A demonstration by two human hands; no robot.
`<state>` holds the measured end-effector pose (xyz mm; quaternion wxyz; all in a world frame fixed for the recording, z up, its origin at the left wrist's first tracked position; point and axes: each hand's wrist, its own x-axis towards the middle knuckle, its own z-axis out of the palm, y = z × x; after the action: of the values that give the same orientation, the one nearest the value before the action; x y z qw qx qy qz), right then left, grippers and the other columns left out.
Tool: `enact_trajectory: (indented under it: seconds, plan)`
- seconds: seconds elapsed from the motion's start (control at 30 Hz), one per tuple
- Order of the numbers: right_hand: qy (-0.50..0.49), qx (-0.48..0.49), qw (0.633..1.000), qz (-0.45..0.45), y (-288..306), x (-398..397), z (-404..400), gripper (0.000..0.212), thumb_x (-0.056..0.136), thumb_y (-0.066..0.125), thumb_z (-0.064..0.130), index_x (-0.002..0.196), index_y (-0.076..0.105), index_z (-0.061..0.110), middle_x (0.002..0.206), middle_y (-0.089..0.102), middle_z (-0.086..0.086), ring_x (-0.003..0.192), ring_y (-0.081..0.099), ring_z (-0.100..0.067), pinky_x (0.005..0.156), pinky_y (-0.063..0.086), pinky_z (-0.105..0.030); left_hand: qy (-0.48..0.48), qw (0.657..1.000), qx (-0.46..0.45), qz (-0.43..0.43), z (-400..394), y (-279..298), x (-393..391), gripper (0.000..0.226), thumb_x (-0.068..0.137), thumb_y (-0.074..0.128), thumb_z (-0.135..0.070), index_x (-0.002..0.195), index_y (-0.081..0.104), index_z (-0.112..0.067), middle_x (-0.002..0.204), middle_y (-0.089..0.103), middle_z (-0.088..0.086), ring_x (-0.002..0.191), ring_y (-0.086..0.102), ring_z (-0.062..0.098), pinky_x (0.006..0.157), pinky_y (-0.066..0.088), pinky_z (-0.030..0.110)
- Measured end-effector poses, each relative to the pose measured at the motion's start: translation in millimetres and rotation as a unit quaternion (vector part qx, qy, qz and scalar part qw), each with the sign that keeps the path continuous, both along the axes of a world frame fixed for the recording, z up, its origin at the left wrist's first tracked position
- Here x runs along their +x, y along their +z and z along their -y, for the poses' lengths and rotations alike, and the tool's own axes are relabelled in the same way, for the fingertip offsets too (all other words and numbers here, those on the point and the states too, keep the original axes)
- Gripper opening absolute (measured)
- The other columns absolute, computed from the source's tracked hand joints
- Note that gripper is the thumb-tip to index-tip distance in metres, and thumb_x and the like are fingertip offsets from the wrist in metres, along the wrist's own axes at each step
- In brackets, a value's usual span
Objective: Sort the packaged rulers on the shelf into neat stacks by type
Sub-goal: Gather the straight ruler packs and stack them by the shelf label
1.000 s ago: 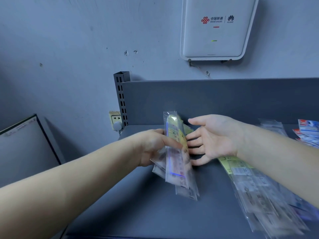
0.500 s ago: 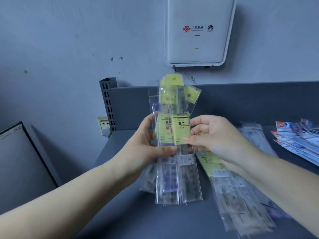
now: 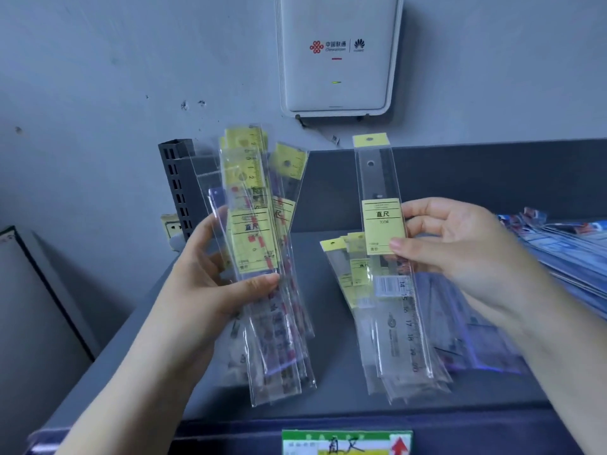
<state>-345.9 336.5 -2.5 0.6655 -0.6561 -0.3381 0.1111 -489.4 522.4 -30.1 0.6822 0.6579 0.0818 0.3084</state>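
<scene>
Single ruler (image 3: 387,244) now apart in right hand (image 3: 460,254), bundle (image 3: 262,257) in left hand (image 3: 210,290).

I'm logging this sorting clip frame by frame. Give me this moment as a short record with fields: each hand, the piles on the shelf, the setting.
left hand: left hand grips a fanned bundle of packaged rulers, held upright
right hand: right hand pinches a single packaged ruler by its yellow label
shelf piles: yellow-label pile lying on the grey shelf; blue-packaged pile far right
setting: white wall box above; price tag on the shelf's front edge
</scene>
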Motion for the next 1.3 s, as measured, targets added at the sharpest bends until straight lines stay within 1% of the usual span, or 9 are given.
enact_trajectory:
  seconds: [0.13, 0.23, 0.37, 0.57, 0.67, 0.8, 0.97, 1.2, 1.3]
  plan:
    - [-0.016, -0.016, 1.0, 0.015, -11, 2, -2, 0.027, 0.077, 0.065, -0.008, 0.097, 0.063, 0.01, 0.07, 0.069, -0.001, 0.059, 0.065, -0.011, 0.055, 0.052, -0.02, -0.006, 1.0, 0.001, 0.014, 11, -5, 2, 0.084, 0.053, 0.071, 0.0, 0.13, 0.05, -0.027, 0.098, 0.071, 0.015, 0.084, 0.07, 0.028, 0.064, 0.057, 0.027]
    - [-0.063, -0.12, 0.988, 0.074, -23, 4, -4, 0.03, 0.077, 0.071, 0.004, 0.103, 0.059, 0.013, 0.075, 0.065, 0.004, 0.062, 0.06, -0.01, 0.06, 0.047, -0.023, -0.009, 1.0, -0.005, 0.011, 11, -11, 7, 0.089, 0.053, 0.08, 0.007, 0.13, 0.051, -0.026, 0.098, 0.072, 0.013, 0.085, 0.07, 0.029, 0.068, 0.058, 0.03]
    - [-0.131, -0.34, 0.881, 0.303, -35, -7, -7, 0.06, 0.08, 0.067, 0.039, 0.132, 0.04, 0.026, 0.099, 0.049, 0.013, 0.085, 0.046, -0.008, 0.076, 0.035, -0.022, -0.036, 0.999, -0.031, 0.009, 8, -16, 8, 0.079, 0.055, 0.072, 0.002, 0.128, 0.052, -0.018, 0.096, 0.071, 0.015, 0.079, 0.07, 0.024, 0.061, 0.055, 0.023]
    - [-0.038, -0.244, 0.935, 0.254, -20, -64, -24, 0.057, 0.066, 0.067, 0.058, 0.115, 0.043, 0.039, 0.093, 0.052, 0.017, 0.083, 0.052, 0.001, 0.072, 0.045, -0.017, -0.049, 0.999, -0.011, 0.006, 9, -17, 7, 0.076, 0.058, 0.073, 0.003, 0.128, 0.05, -0.016, 0.099, 0.069, 0.018, 0.082, 0.068, 0.026, 0.067, 0.056, 0.029]
    - [-0.067, -0.201, 0.949, 0.232, -27, -73, -39, 0.053, 0.065, 0.077, 0.046, 0.106, 0.045, 0.033, 0.083, 0.053, 0.01, 0.074, 0.051, -0.005, 0.072, 0.05, -0.027, -0.044, 0.999, -0.002, 0.006, 10, -18, 6, 0.073, 0.059, 0.073, 0.001, 0.126, 0.052, -0.017, 0.1, 0.07, 0.016, 0.085, 0.067, 0.026, 0.074, 0.057, 0.032]
    - [-0.08, -0.148, 0.973, 0.158, -32, -67, -44, 0.039, 0.068, 0.08, 0.03, 0.096, 0.053, 0.032, 0.071, 0.06, 0.006, 0.06, 0.052, -0.003, 0.064, 0.051, -0.021, -0.049, 0.999, -0.009, -0.002, 8, -18, 5, 0.073, 0.064, 0.071, -0.006, 0.131, 0.048, -0.021, 0.105, 0.07, 0.012, 0.089, 0.067, 0.028, 0.078, 0.055, 0.037]
    - [-0.08, -0.121, 0.981, 0.13, -37, -62, -39, 0.03, 0.076, 0.076, 0.023, 0.098, 0.057, 0.031, 0.067, 0.064, 0.004, 0.064, 0.061, -0.01, 0.07, 0.054, -0.027, -0.059, 0.998, 0.0, -0.021, 6, -19, 5, 0.084, 0.061, 0.069, 0.002, 0.137, 0.042, -0.024, 0.11, 0.069, 0.012, 0.093, 0.067, 0.03, 0.082, 0.057, 0.037]
    - [-0.143, -0.055, 0.982, 0.109, -36, -40, -4, 0.022, 0.076, 0.073, 0.015, 0.087, 0.06, 0.029, 0.061, 0.066, 0.004, 0.061, 0.063, -0.015, 0.063, 0.049, -0.023, -0.045, 0.999, 0.001, -0.028, 3, -21, 5, 0.097, 0.054, 0.078, 0.005, 0.138, 0.042, -0.028, 0.106, 0.071, 0.01, 0.095, 0.067, 0.033, 0.089, 0.052, 0.047]
    - [-0.199, -0.071, 0.974, 0.08, -32, -21, 28, 0.023, 0.074, 0.075, 0.015, 0.091, 0.063, 0.024, 0.058, 0.063, 0.006, 0.059, 0.059, -0.013, 0.064, 0.044, -0.028, -0.049, 0.999, 0.01, -0.022, 4, -21, 6, 0.087, 0.057, 0.072, 0.0, 0.135, 0.045, -0.029, 0.104, 0.072, 0.009, 0.092, 0.069, 0.03, 0.084, 0.055, 0.042]
